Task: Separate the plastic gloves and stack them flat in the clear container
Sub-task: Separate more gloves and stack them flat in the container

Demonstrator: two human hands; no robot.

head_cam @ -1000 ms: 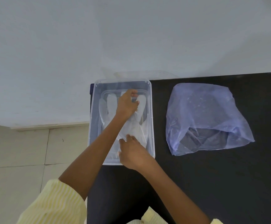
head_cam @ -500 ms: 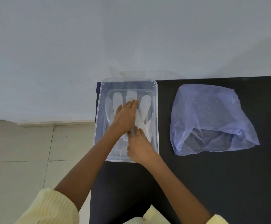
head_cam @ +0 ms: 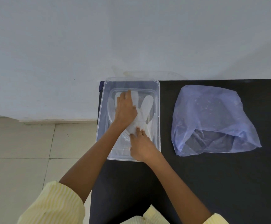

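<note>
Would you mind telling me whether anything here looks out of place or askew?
The clear container overhangs the black table's left edge, above the floor. Otherwise, the glove lies flat under both hands.

No legible text, label, brand, number or sign is found on any surface in view. The clear container [head_cam: 157, 88], the plastic gloves [head_cam: 147, 105] lying in it, the bluish plastic bag [head_cam: 212, 113], the black table [head_cam: 212, 183] and the wall [head_cam: 99, 38] are all seen to be unmarked. Nothing readable is carried by the striped yellow sleeves [head_cam: 54, 206].
</note>
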